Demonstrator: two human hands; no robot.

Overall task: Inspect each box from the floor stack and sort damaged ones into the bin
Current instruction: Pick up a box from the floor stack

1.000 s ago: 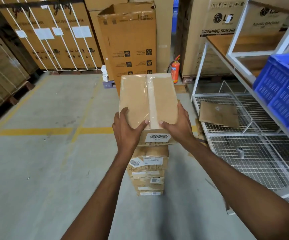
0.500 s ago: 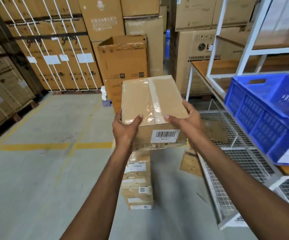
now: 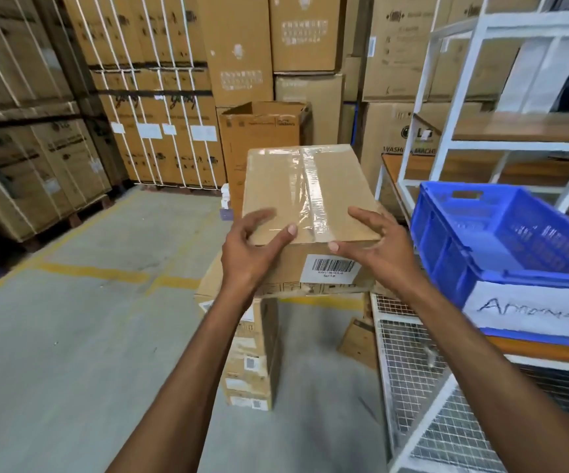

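Box point(image 3: 310, 199) up over the floor stack point(image 3: 249, 353), just left of the blue bin point(image 3: 515, 240), taped top up, long way pointing away from the person, barcode end near, held at both near corners by left hand point(image 3: 252, 247) and right hand point(image 3: 375, 240), thumbs on top.

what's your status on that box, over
Left hand and right hand grip the box at its near corners. Box taped shut, over the floor stack. Blue bin to the right, nothing between.
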